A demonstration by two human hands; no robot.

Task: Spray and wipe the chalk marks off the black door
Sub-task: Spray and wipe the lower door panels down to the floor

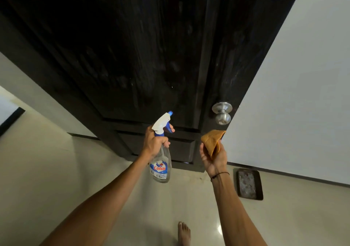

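Steel doorknob [222, 113] beside cloth [212, 141], dark tray [249, 184] on floor [56, 170]

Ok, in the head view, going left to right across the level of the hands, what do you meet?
Left hand gripping the spray bottle → right hand holding the orange cloth → dark tray on the floor by the white wall. The door knob sits higher up, above the cloth.
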